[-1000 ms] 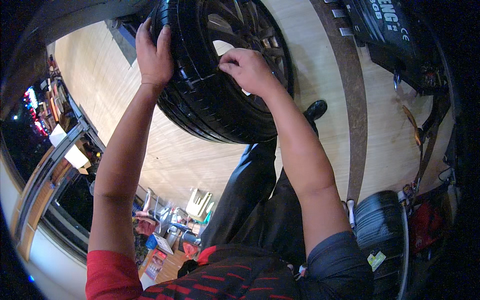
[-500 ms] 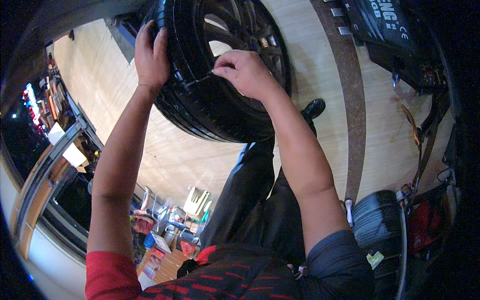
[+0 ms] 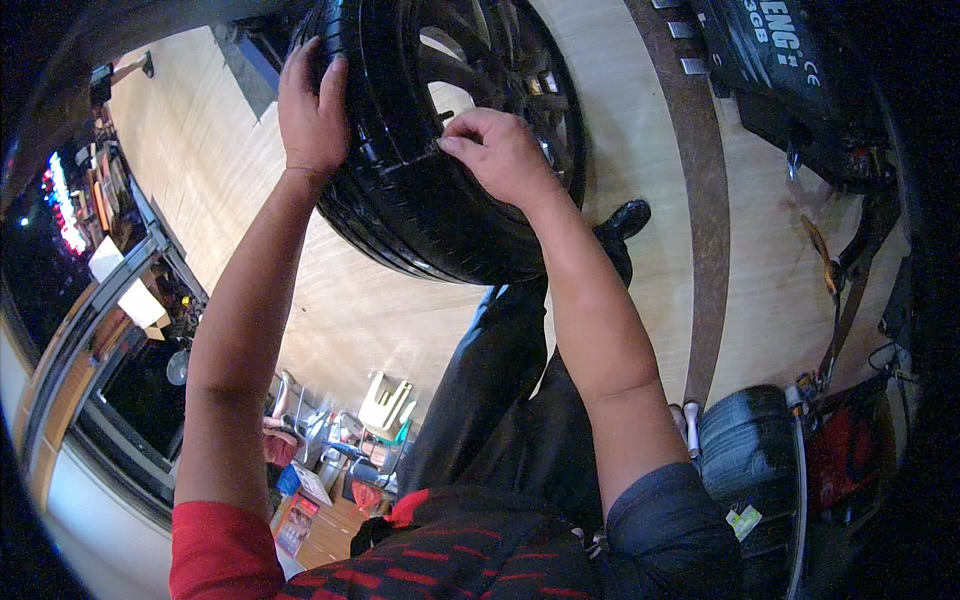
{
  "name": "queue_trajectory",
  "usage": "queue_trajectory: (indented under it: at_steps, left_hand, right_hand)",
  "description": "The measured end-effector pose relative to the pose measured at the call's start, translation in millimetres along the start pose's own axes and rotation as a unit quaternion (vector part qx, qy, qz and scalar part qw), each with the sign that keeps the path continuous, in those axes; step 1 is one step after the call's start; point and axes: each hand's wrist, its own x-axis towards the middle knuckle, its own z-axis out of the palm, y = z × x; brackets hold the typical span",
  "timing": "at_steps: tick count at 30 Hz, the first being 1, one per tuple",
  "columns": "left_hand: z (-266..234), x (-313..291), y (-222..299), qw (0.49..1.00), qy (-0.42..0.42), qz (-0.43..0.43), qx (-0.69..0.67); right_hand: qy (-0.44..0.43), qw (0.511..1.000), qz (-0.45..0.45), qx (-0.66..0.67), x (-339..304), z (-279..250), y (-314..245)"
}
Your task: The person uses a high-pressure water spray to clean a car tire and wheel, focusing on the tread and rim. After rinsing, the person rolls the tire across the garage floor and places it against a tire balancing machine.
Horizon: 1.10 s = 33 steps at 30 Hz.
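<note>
A black tyre (image 3: pixel 400 215) on a dark spoked rim (image 3: pixel 520 75) stands upright in front of me, its top cut off by the view's upper edge. My left hand (image 3: pixel 316 115) lies against the tread on the left side, its fingers spread. At the near inner edge of the sidewall, my right hand (image 3: pixel 505 155) is closed in a pinch, thumb and index tip together. Whatever lies between those fingertips is too small to make out. A short dark stub shows at the rim just above them.
A black machine (image 3: pixel 780 70) stands at the far right. Several stacked tyres (image 3: pixel 745 440) are at the lower right, near a metal pole. A dark strip (image 3: pixel 700 200) crosses the pale floor. Stools and boxes (image 3: pixel 385 405) lie lower left; another person's leg (image 3: pixel 130 68) shows upper left.
Both hands appear slightly further right in the picture, along with the tyre. My right hand is still pinched at the sidewall's inner edge. More of the other person's leg shows upper left.
</note>
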Motion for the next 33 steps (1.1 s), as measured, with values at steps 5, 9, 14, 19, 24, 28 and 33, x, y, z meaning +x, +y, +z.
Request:
queue_trajectory:
  at_steps: [5,9,14,19,24,28,33]
  left_hand:
    - [-3,-11,-14,1.000,0.007,0.007,-0.015]
    - [-5,-19,-14,1.000,0.009,-0.001,-0.013]
    - [-7,-25,-12,1.000,0.014,0.001,-0.014]
    - [-11,-30,-20,0.999,0.036,0.026,0.010]
    - [-4,-27,-5,0.998,0.016,-0.033,-0.052]
    - [-15,-29,-25,0.999,0.015,-0.027,-0.041]
    - [-8,-24,-23,0.999,-0.001,-0.039,-0.037]
  right_hand:
    - [0.046,0.997,0.060,-0.034,2,-3,20]
    - [0.070,0.991,0.086,-0.073,5,1,21]
    - [0.036,0.990,0.073,-0.116,14,14,16]
    - [0.099,0.994,0.010,-0.051,-14,13,-12]
    - [0.080,0.990,-0.050,-0.101,-37,34,-36]
    - [0.165,0.983,0.038,-0.075,-68,-30,-18]
    - [0.306,0.903,0.198,-0.227,-138,-214,43]
